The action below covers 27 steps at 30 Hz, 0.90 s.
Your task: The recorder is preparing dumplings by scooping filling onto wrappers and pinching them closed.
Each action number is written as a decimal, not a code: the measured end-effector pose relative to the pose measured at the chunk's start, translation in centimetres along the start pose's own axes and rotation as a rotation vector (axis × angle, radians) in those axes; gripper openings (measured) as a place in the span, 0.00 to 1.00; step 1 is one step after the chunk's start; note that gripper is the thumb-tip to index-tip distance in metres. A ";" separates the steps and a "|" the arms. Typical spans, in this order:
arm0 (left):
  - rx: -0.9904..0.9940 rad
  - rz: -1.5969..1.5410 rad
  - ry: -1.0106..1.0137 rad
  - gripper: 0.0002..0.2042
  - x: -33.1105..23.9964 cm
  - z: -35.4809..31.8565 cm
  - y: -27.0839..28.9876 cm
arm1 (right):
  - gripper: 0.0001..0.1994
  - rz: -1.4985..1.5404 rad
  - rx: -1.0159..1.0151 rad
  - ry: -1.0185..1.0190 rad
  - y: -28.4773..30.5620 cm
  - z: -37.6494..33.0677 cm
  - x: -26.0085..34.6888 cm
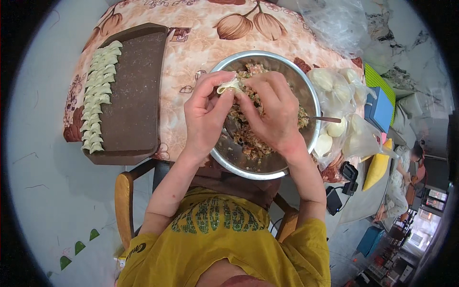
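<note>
The dumpling (229,86) sits pinched between the fingertips of both hands, held just above the far side of the bowl (306,86). The left hand (205,112) grips it from the left with thumb and fingers clenched on the wrapper edge, and the right hand (270,112) presses the fold from the right. Directly beneath the fingers lies the minced filling (248,141), with a spoon (325,119) handle poking out just right of the right hand. Further right, beyond the rim, is a bag of wrappers (342,110). Well to the left of the fingers, a dark tray (134,95) on the table (191,43) carries a row of finished dumplings (98,95). In my judgement the seam could split if pinched unevenly, or too full a wrapper could leak filling.
</note>
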<state>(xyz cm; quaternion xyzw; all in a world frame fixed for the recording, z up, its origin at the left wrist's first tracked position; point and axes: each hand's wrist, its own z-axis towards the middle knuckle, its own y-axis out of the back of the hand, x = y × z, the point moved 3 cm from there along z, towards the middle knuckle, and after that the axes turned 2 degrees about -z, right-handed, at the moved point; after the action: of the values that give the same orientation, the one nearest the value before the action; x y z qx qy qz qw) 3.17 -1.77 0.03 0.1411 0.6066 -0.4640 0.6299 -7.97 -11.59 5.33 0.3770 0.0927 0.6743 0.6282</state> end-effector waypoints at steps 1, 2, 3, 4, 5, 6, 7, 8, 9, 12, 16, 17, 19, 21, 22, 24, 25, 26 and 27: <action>0.000 0.035 0.004 0.14 0.0 0.0 0.1 | 0.09 0.002 0.000 0.000 0.0 0.0 -0.1; 0.000 0.068 0.008 0.14 0.0 0.0 0.2 | 0.09 0.012 0.014 0.008 -0.1 0.0 -0.2; 0.000 0.069 0.008 0.14 0.0 0.0 0.2 | 0.10 0.023 0.028 0.015 -0.2 0.0 -0.3; -0.002 0.095 -0.004 0.14 0.1 0.0 0.3 | 0.10 0.023 0.028 0.015 -0.2 0.0 -0.3; -0.003 0.122 -0.015 0.15 0.2 -0.1 0.3 | 0.10 0.029 0.034 0.017 -0.2 0.0 -0.3; -0.002 0.122 -0.014 0.15 0.1 -0.1 0.2 | 0.10 0.035 0.040 0.019 -0.2 0.0 -0.3; 0.002 0.092 0.018 0.15 -0.1 -0.1 -0.1 | 0.10 0.035 0.040 0.018 -0.2 -0.1 -0.4; 0.008 0.061 0.051 0.16 -0.2 -0.1 -0.3 | 0.10 0.022 0.042 0.023 -0.3 -0.1 -0.4; 0.010 0.059 0.052 0.16 -0.3 -0.1 -0.3 | 0.10 0.008 0.044 0.027 -0.2 -0.1 -0.5; 0.075 0.080 0.003 0.18 -0.6 -0.1 -0.6 | 0.09 -0.036 0.073 0.018 -0.1 -0.1 -0.5; 0.085 0.078 0.072 0.20 -0.6 -0.1 -0.8 | 0.09 -0.056 0.075 0.029 -0.1 -0.1 -0.7; 0.073 0.104 0.082 0.21 -0.5 -0.1 -0.7 | 0.09 -0.066 0.065 0.041 -0.2 -0.1 -0.7; 0.052 0.081 0.116 0.21 -0.3 -0.1 -0.4 | 0.09 -0.074 0.056 0.053 -0.3 -0.1 -0.6; 0.034 0.054 0.149 0.22 -0.2 -0.1 -0.4 | 0.09 -0.068 0.040 0.034 -0.2 -0.2 -0.7; 0.020 0.022 0.137 0.22 -0.3 -0.1 -0.8 | 0.09 -0.068 0.040 0.034 -0.2 -0.2 -0.7; 0.006 -0.009 0.125 0.22 -0.4 -0.1 -0.8 | 0.10 -0.003 0.036 -0.046 -0.1 -0.2 -0.8; 0.009 0.014 0.114 0.21 -0.3 -0.2 -0.7 | 0.10 -0.002 0.036 -0.046 -0.1 -0.2 -0.9; 0.013 0.033 0.104 0.19 -0.2 -0.2 -0.7 | 0.10 -0.008 0.043 -0.049 -0.1 -0.3 -1.0; 0.015 0.032 0.105 0.19 0.0 -0.2 -0.7 | 0.10 -0.013 0.050 -0.051 -0.1 -0.3 -1.1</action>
<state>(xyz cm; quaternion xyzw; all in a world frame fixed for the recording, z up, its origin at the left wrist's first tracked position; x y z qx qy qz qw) 2.56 -1.98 0.28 0.1798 0.6331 -0.4505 0.6033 -8.21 -12.44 4.61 0.4090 0.0959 0.6576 0.6253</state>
